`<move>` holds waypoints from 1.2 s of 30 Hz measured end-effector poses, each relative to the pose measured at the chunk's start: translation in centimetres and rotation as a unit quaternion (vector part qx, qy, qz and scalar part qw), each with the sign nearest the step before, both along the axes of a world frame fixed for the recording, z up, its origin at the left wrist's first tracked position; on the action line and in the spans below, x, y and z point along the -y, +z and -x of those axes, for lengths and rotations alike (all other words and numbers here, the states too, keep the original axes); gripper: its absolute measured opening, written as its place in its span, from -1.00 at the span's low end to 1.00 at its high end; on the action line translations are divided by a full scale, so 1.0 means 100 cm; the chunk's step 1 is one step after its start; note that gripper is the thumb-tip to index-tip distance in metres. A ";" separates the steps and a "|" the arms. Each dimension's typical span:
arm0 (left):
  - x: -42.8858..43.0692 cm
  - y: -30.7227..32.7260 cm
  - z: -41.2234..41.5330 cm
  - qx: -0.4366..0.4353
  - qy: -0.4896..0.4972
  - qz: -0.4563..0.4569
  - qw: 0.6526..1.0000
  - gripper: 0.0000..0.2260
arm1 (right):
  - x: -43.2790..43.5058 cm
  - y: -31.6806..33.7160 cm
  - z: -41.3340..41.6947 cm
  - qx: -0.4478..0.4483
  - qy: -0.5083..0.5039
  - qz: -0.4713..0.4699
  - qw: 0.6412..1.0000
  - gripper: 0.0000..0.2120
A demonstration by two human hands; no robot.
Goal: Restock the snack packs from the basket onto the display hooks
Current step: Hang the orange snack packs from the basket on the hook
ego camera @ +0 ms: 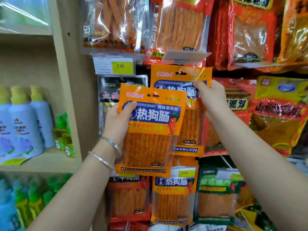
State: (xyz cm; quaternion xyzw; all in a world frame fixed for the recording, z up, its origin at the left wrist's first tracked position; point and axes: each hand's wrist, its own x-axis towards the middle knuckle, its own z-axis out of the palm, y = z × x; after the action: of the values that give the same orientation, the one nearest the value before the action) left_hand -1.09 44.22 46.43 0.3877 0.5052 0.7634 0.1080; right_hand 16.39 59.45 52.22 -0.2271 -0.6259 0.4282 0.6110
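My left hand (119, 121) grips an orange snack pack (150, 130) by its left edge, held upright in front of the display. Behind it and a little higher is a second, identical orange pack (180, 80). My right hand (211, 99) pinches that one at its right edge. This pack's hang slot (180, 73) sits just below a grey price-tag holder (185, 55); whether it is on a hook I cannot tell. The basket is out of view.
More snack packs hang all around: a black pack (108, 95) at the left, red and yellow packs (280, 114) at the right, orange and green ones below. A yellow 2.00 price tag (120, 66) is above. A wooden shelf (41, 160) at the left holds bottles.
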 end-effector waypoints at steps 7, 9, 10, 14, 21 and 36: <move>-0.006 0.003 -0.003 0.003 -0.021 -0.019 1.000 -0.93 | 0.001 0.000 0.001 -0.045 0.012 0.031 0.998 -0.76; -0.008 0.002 -0.003 0.010 -0.029 -0.017 0.999 -0.94 | 0.003 0.001 0.001 -0.047 0.015 0.042 0.998 -0.75; -0.009 0.002 -0.003 0.016 -0.032 -0.017 0.999 -0.94 | 0.004 0.002 0.002 -0.043 0.015 0.041 0.998 -0.76; -0.010 0.000 0.000 0.009 -0.032 -0.021 0.999 -0.92 | 0.006 0.009 0.006 0.000 0.004 -0.015 1.000 -0.81; -0.008 -0.003 0.009 0.006 -0.025 -0.019 0.999 -0.92 | -0.004 0.006 0.011 0.025 -0.010 0.002 1.000 -0.81; -0.012 0.002 0.003 -0.008 -0.053 -0.018 0.998 -0.93 | 0.027 -0.047 0.001 -0.012 -0.133 -0.176 0.975 -0.73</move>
State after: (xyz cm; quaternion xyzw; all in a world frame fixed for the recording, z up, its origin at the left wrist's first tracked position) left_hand -1.44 45.44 46.58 0.4214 0.4710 0.7627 0.1373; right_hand 16.28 56.78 47.49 -0.1924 -0.6482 0.2287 0.7004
